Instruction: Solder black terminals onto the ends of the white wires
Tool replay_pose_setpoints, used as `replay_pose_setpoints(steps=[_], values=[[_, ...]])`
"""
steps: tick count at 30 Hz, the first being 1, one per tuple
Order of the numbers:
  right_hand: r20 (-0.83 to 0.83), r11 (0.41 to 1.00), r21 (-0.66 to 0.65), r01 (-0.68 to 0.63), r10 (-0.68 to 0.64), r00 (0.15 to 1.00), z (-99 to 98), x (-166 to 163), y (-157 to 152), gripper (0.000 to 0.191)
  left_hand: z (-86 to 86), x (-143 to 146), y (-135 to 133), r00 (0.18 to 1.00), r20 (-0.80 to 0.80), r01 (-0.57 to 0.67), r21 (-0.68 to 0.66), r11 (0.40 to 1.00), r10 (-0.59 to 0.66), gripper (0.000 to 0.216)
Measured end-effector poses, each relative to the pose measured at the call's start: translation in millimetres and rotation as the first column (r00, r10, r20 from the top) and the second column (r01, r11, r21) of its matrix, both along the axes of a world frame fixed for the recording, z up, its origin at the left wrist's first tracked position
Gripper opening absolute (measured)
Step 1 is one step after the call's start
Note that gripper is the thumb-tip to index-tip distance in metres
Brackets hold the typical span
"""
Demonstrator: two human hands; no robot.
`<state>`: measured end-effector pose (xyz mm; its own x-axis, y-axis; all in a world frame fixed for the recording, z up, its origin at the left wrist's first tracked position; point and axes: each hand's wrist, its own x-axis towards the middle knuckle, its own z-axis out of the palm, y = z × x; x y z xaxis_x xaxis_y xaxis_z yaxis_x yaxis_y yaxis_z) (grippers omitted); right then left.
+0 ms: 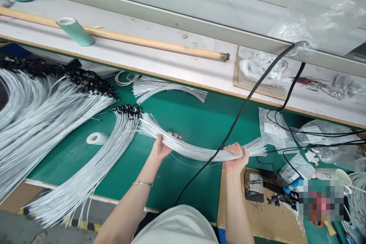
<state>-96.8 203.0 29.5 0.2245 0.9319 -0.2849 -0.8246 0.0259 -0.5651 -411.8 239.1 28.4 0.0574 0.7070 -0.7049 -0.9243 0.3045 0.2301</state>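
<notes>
We see the left hand [162,147] curled round a bundle of pale wires [197,150] near one end, and the right hand [236,157] closed about it near the other. The bundle sags slightly between them over the green bench [220,112], with a black cable [238,116] crossing in front. Left of it we have a black-tipped bundle [120,150], a white roll [95,138] and a bigger heap of wires [48,133] (also black-tipped). Beyond lies a smaller bundle [168,88].
</notes>
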Motion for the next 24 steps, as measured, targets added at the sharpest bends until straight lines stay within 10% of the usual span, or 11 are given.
replay_pose_setpoints(steps=[8, 16, 24], values=[[-0.076, 0.999, 0.036, -0.024, 0.026, 0.997, -30.0, -13, -16, 0.030, -6.4, 15, -8, 0.997, -0.076, -0.030, -0.031, 0.999, 0.028, 0.040], [-0.053, 0.984, 0.063, -0.164, 0.167, 0.984, -20.4, -2, -30, 0.028, -16.7, 20, 6, 0.987, -0.108, 0.107, -0.127, 0.986, -0.121, 0.037], [0.131, 0.981, -0.190, 0.044, -0.019, 0.991, -25.6, 10, 5, 0.035, -16.9, 18, 5, 0.974, -0.211, 0.057, -0.123, 0.991, -0.082, 0.035]])
